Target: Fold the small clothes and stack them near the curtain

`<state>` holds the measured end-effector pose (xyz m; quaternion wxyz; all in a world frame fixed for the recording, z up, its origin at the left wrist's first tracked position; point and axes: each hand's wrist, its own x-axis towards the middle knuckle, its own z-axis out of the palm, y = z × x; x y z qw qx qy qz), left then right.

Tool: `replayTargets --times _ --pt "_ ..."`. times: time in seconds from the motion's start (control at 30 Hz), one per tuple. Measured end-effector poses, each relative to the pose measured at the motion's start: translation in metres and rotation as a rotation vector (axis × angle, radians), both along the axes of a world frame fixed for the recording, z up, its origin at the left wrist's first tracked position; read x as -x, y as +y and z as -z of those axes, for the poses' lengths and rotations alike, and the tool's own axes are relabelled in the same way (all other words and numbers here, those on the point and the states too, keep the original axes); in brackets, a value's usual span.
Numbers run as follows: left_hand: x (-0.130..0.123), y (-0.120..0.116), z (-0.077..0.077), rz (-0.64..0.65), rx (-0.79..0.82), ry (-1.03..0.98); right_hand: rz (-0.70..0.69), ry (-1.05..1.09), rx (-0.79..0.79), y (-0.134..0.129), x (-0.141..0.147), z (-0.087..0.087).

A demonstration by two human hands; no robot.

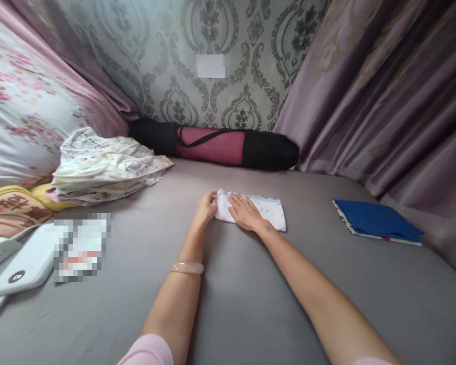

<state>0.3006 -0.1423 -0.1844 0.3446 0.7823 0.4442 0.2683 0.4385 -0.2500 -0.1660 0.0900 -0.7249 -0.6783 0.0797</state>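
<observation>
A white cloth [270,213] with light blue edging and faint small prints lies folded into a flat strip on the grey bed sheet [247,294]. At its left end, my left hand [206,207] is closed, with the fingers curled on the cloth's edge; the fingertips are partly hidden. My right hand [245,212] rests flat on top of the cloth, left of its middle, with the fingers stretched out.
To the right lies a folded blue cloth [376,219]. A black and red long bag [213,146] lies along the wall. On the left are a heap of pale printed fabric [102,165], a yellow item [15,205], a white power bank [32,258] and a blurred-out packet [83,248].
</observation>
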Motion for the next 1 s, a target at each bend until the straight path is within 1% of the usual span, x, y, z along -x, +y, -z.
replayTargets --times 0.1,0.17,0.23,0.3,0.43,0.53,0.63,0.7,0.77,0.87,0.93,1.0 --pt "0.001 0.002 0.001 -0.022 0.002 -0.025 0.000 -0.007 0.026 0.000 -0.001 0.006" --pt "0.002 0.003 0.001 -0.035 0.012 -0.040 -0.005 0.002 0.047 0.000 -0.002 0.006" --pt "0.002 0.004 0.001 -0.043 0.025 -0.054 -0.002 0.018 0.071 0.002 -0.002 0.002" --pt "0.002 0.006 0.001 -0.044 0.035 -0.070 0.003 0.025 0.064 0.006 0.001 -0.003" --pt "0.002 0.010 0.003 -0.065 0.046 -0.107 -0.014 0.004 -0.036 0.020 0.020 -0.012" --pt "0.003 0.012 0.005 -0.081 0.045 -0.117 -0.018 -0.004 -0.065 0.028 0.038 -0.007" --pt "0.004 0.011 0.005 -0.123 0.034 -0.130 -0.017 -0.005 -0.031 0.032 0.052 0.005" --pt "0.004 0.010 0.005 -0.144 0.025 -0.150 -0.024 0.013 -0.007 0.033 0.054 0.009" --pt "0.003 0.009 0.004 -0.149 0.007 -0.169 -0.042 0.067 0.015 0.032 0.052 0.008" --pt "-0.003 0.004 0.002 -0.110 -0.066 -0.180 -0.041 0.156 0.001 0.025 0.040 -0.001" --pt "-0.009 -0.003 0.000 -0.040 -0.152 -0.172 0.016 0.159 -0.049 0.016 0.027 -0.008" --pt "-0.017 -0.013 -0.002 0.064 -0.274 -0.144 0.105 0.115 -0.099 0.003 0.011 -0.012"
